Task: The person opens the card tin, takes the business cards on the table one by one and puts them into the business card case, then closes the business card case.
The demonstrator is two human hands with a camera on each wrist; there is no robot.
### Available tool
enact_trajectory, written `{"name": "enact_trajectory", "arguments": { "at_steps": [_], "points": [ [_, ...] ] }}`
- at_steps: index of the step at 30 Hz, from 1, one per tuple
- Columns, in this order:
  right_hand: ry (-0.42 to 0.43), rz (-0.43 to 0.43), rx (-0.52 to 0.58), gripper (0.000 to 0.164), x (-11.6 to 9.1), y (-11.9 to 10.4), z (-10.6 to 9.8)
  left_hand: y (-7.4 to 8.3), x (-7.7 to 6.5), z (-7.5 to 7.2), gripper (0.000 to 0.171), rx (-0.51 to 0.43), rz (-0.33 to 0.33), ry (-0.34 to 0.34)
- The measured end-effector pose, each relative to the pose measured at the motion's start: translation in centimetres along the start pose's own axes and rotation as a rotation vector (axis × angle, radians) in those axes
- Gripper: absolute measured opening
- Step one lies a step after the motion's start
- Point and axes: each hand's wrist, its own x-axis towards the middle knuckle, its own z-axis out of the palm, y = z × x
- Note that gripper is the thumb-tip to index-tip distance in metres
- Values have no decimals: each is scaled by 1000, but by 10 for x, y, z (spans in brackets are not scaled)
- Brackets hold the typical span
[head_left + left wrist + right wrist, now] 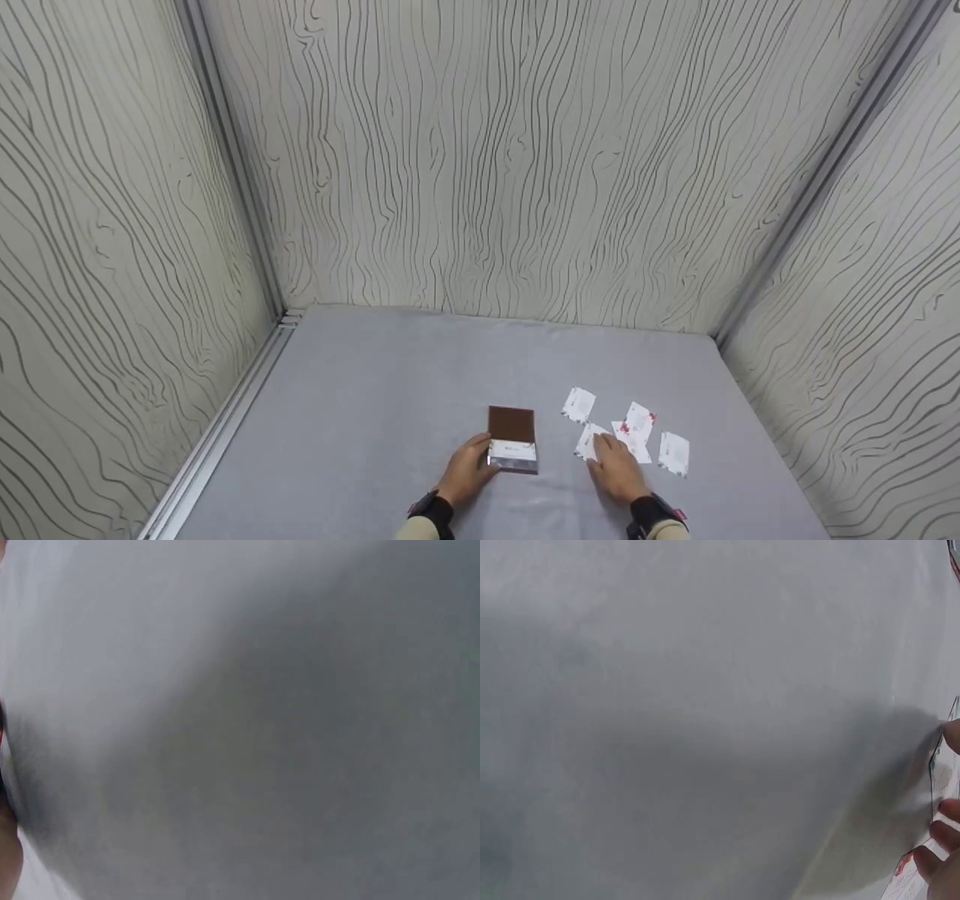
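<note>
In the head view, my left hand point(466, 472) holds an open card case point(511, 427) at its left side, thumb by the front corner. The lid is brown and lies back; a white printed card point(511, 451) shows in the lower half. My right hand point(619, 469) rests its fingertips on a white card point(587, 441) on the table. In the right wrist view, the thumb and fingers point(946, 834) stand apart over that card point(943, 776). Only a sliver of my left hand point(7, 851) appears in the left wrist view.
Around my right hand lie more loose cards: one card point(578, 404) behind, a red-flowered card point(637, 422) overlapping another card, and one card point(674, 452) to the right. A grey cloth point(375, 390) covers the table. Patterned walls point(480, 187) enclose it at the back and sides.
</note>
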Motion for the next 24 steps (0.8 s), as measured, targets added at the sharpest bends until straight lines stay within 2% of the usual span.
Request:
{"name": "enact_trajectory", "arguments": {
  "at_steps": [3,6,11,14,19,24],
  "points": [
    [-11,9,19,33,0,3,-1,-1,0,1,44,-5,6,2],
    [14,-31,24,19,0,5,-2,-3,0,2,43,5,13,9],
    [31,-64,6,26,2,6,-4,-4,-1,4,43,27,36,26],
    [8,-23,-8,32,4,5,-6,-3,0,3,43,19,22,22],
    [-24,15,-14,52,5,7,-6,-2,0,3,45,12,-13,7],
    [-25,34,2,56,4,7,-4,-2,0,3,45,6,-1,13]
  ]
}}
